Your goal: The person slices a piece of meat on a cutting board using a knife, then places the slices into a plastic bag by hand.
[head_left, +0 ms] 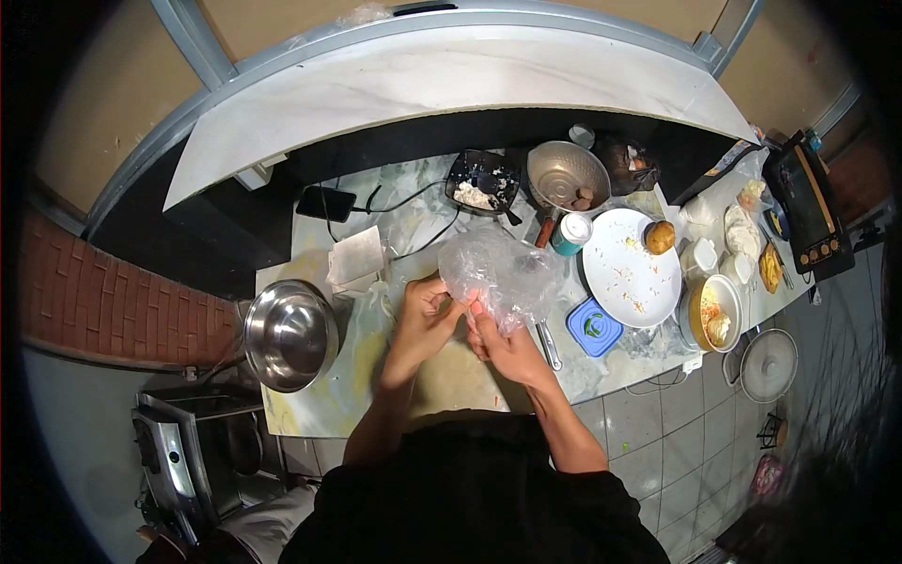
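Observation:
A clear plastic bag [512, 273] is held up over the counter between my two hands, crumpled and partly puffed out. My left hand [425, 320] is closed, with its fingertips pinching the bag's near edge. Close beside it, my right hand [500, 343] also grips that edge, thumb against fingers. Behind the bag stand a white-lidded jar [572, 231] and a pan [567, 175] with brown lumps in it. Just right of my right hand lies a metal-handled utensil [549, 348], its far end hidden under the bag.
A steel bowl [291, 336] sits at the left, near paper sheets [357, 258] and a phone [325, 203]. A black dish [484, 179] holds white food. Rightward are a blue lid [594, 328], a white plate [631, 282] with a potato-like item [660, 237], and a yellow bowl [711, 314].

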`<move>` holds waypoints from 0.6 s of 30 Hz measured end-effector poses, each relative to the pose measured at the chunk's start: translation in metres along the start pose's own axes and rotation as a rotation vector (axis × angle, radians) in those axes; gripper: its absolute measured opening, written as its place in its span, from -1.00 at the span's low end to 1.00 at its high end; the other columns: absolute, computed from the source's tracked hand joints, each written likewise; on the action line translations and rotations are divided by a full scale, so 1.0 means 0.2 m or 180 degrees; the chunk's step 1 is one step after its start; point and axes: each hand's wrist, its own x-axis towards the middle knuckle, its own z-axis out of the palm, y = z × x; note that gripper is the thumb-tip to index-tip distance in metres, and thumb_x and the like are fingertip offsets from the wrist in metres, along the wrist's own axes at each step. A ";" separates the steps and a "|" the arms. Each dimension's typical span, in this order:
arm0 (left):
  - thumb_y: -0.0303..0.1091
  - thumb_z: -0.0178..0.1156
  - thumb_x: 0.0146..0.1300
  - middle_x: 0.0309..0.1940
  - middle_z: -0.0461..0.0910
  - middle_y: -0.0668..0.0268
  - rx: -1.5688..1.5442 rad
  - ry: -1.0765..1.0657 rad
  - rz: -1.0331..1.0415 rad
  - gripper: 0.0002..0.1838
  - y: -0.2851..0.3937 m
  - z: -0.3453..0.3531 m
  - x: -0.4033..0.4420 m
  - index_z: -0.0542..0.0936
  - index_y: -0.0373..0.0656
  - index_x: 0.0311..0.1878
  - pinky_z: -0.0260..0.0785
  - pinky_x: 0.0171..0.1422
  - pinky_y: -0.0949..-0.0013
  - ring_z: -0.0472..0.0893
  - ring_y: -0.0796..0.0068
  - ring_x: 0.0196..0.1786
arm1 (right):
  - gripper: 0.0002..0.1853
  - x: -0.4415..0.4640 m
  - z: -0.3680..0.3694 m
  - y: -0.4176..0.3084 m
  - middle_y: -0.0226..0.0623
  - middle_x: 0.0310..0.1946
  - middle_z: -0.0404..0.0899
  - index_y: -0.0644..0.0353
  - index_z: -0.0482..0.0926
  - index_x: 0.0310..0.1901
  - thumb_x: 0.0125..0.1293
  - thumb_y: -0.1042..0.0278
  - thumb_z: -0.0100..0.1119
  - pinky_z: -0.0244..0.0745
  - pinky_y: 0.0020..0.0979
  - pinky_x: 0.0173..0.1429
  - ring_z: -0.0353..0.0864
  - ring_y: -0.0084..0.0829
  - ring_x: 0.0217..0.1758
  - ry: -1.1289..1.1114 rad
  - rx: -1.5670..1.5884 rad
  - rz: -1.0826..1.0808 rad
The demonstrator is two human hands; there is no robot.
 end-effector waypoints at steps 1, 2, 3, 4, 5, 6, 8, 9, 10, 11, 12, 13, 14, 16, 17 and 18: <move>-0.55 0.24 0.33 -0.30 0.67 0.36 -0.0002 0.0000 -0.0001 -0.92 0.00 0.01 0.00 0.66 -0.33 -0.16 0.43 -0.18 0.52 0.56 0.70 -0.25 | -0.71 0.00 0.00 0.01 -0.49 -0.56 0.31 0.19 0.39 -0.28 0.58 0.19 -0.10 0.17 -0.55 -0.48 0.24 -0.65 -0.54 0.0001 -0.0001 0.0002; -0.55 0.24 0.33 -0.30 0.68 0.36 -0.0115 0.0041 -0.0018 -0.92 0.00 0.02 0.00 0.66 -0.33 -0.16 0.43 -0.18 0.53 0.56 0.71 -0.26 | -0.71 0.00 -0.01 0.02 -0.49 -0.56 0.32 0.20 0.40 -0.28 0.59 0.20 -0.11 0.17 -0.54 -0.48 0.24 -0.65 -0.55 -0.0013 0.0002 -0.0068; -0.55 0.24 0.33 -0.30 0.68 0.36 -0.0223 0.0083 -0.0033 -0.92 0.00 0.02 0.00 0.66 -0.33 -0.16 0.42 -0.19 0.54 0.55 0.72 -0.26 | -0.70 0.00 -0.01 0.04 -0.49 -0.57 0.33 0.21 0.41 -0.28 0.59 0.21 -0.13 0.17 -0.54 -0.49 0.24 -0.65 -0.56 -0.0031 0.0008 -0.0141; -0.55 0.24 0.33 -0.30 0.68 0.36 -0.0222 0.0085 -0.0032 -0.92 0.02 0.02 0.00 0.66 -0.33 -0.16 0.42 -0.19 0.54 0.55 0.72 -0.26 | -0.70 0.00 -0.01 0.04 -0.49 -0.57 0.33 0.21 0.41 -0.28 0.59 0.21 -0.13 0.17 -0.54 -0.49 0.24 -0.65 -0.56 -0.0033 0.0008 -0.0141; -0.55 0.24 0.32 -0.29 0.68 0.35 -0.0191 0.0092 -0.0051 -0.91 0.04 0.03 0.00 0.66 -0.34 -0.15 0.41 -0.20 0.55 0.55 0.72 -0.27 | -0.71 -0.01 -0.01 0.05 -0.48 -0.57 0.34 0.22 0.42 -0.29 0.58 0.22 -0.11 0.17 -0.52 -0.49 0.26 -0.64 -0.56 0.0060 -0.0083 -0.0200; -0.56 0.24 0.32 -0.29 0.68 0.35 -0.0162 0.0098 -0.0072 -0.90 0.05 0.03 0.00 0.65 -0.35 -0.14 0.41 -0.20 0.55 0.55 0.72 -0.27 | -0.71 -0.01 0.00 0.06 -0.48 -0.57 0.35 0.23 0.43 -0.30 0.58 0.24 -0.10 0.18 -0.50 -0.49 0.27 -0.64 -0.55 0.0155 -0.0176 -0.0257; -0.56 0.24 0.32 -0.29 0.68 0.36 -0.0145 0.0090 -0.0056 -0.91 0.05 0.04 0.00 0.66 -0.35 -0.15 0.41 -0.22 0.56 0.55 0.73 -0.28 | -0.72 0.00 -0.01 0.10 -0.47 -0.56 0.36 0.25 0.44 -0.29 0.57 0.26 -0.09 0.19 -0.48 -0.48 0.28 -0.63 -0.55 0.0369 -0.0662 -0.0636; -0.56 0.24 0.32 -0.29 0.67 0.37 -0.0129 0.0081 -0.0041 -0.91 0.05 0.04 0.00 0.66 -0.35 -0.15 0.40 -0.23 0.57 0.54 0.74 -0.29 | -0.74 0.00 -0.01 0.11 -0.46 -0.56 0.37 0.27 0.46 -0.28 0.56 0.29 -0.07 0.21 -0.46 -0.47 0.30 -0.62 -0.54 0.0583 -0.1149 -0.1014; -0.56 0.24 0.32 -0.29 0.67 0.37 -0.0133 0.0079 -0.0042 -0.91 0.05 0.04 0.00 0.66 -0.35 -0.15 0.40 -0.23 0.57 0.54 0.74 -0.29 | -0.74 0.00 -0.02 0.11 -0.46 -0.56 0.37 0.27 0.46 -0.28 0.56 0.29 -0.07 0.21 -0.46 -0.47 0.30 -0.62 -0.54 0.0586 -0.1152 -0.1012; -0.59 0.23 0.30 -0.24 0.68 0.34 -0.0213 0.0027 -0.0069 -0.88 0.04 0.04 0.00 0.66 -0.35 -0.12 0.42 -0.13 0.53 0.55 0.70 -0.21 | -0.76 0.00 -0.01 0.11 -0.45 -0.56 0.37 0.28 0.47 -0.27 0.55 0.32 -0.06 0.23 -0.44 -0.45 0.31 -0.61 -0.52 0.0643 -0.1295 -0.0907; -0.62 0.22 0.28 -0.19 0.70 0.31 -0.0291 -0.0026 -0.0096 -0.85 0.04 0.04 0.01 0.66 -0.35 -0.10 0.44 -0.03 0.49 0.57 0.66 -0.12 | -0.78 0.00 -0.01 0.11 -0.44 -0.55 0.38 0.29 0.48 -0.25 0.54 0.34 -0.05 0.24 -0.43 -0.44 0.32 -0.59 -0.51 0.0700 -0.1436 -0.0804; -0.62 0.22 0.28 -0.19 0.70 0.31 -0.0290 -0.0033 -0.0089 -0.85 0.05 0.04 0.01 0.66 -0.35 -0.10 0.44 -0.03 0.49 0.57 0.66 -0.12 | -0.78 0.00 -0.01 0.11 -0.44 -0.55 0.38 0.29 0.48 -0.25 0.54 0.34 -0.05 0.24 -0.43 -0.44 0.32 -0.59 -0.51 0.0706 -0.1437 -0.0812; -0.58 0.23 0.31 -0.24 0.68 0.34 -0.0320 0.0011 -0.0042 -0.88 0.06 0.05 0.01 0.66 -0.35 -0.11 0.42 -0.11 0.52 0.55 0.69 -0.19 | -0.79 0.00 0.00 0.12 -0.42 -0.54 0.39 0.29 0.49 -0.23 0.53 0.36 -0.05 0.27 -0.41 -0.40 0.33 -0.56 -0.49 0.0735 -0.1469 -0.0973; -0.54 0.23 0.34 -0.29 0.67 0.37 -0.0343 0.0059 -0.0008 -0.89 0.06 0.05 0.00 0.65 -0.35 -0.13 0.41 -0.18 0.54 0.53 0.73 -0.25 | -0.80 0.00 0.01 0.12 -0.39 -0.53 0.40 0.30 0.49 -0.21 0.52 0.38 -0.06 0.29 -0.39 -0.37 0.34 -0.53 -0.46 0.0759 -0.1491 -0.1124; -0.58 0.23 0.31 -0.22 0.68 0.35 -0.0430 -0.0003 -0.0067 -0.87 0.04 0.04 0.00 0.65 -0.36 -0.10 0.42 -0.10 0.53 0.55 0.70 -0.19 | -0.81 0.00 0.01 0.12 -0.36 -0.50 0.41 0.31 0.49 -0.20 0.52 0.39 -0.06 0.31 -0.37 -0.33 0.36 -0.50 -0.44 0.0793 -0.1554 -0.1275; -0.62 0.23 0.29 -0.16 0.69 0.32 -0.0519 -0.0066 -0.0125 -0.83 0.03 0.03 0.00 0.65 -0.36 -0.07 0.43 -0.02 0.51 0.56 0.67 -0.12 | -0.82 0.01 0.01 0.11 -0.34 -0.48 0.43 0.31 0.49 -0.19 0.51 0.40 -0.07 0.33 -0.35 -0.30 0.37 -0.46 -0.41 0.0827 -0.1619 -0.1426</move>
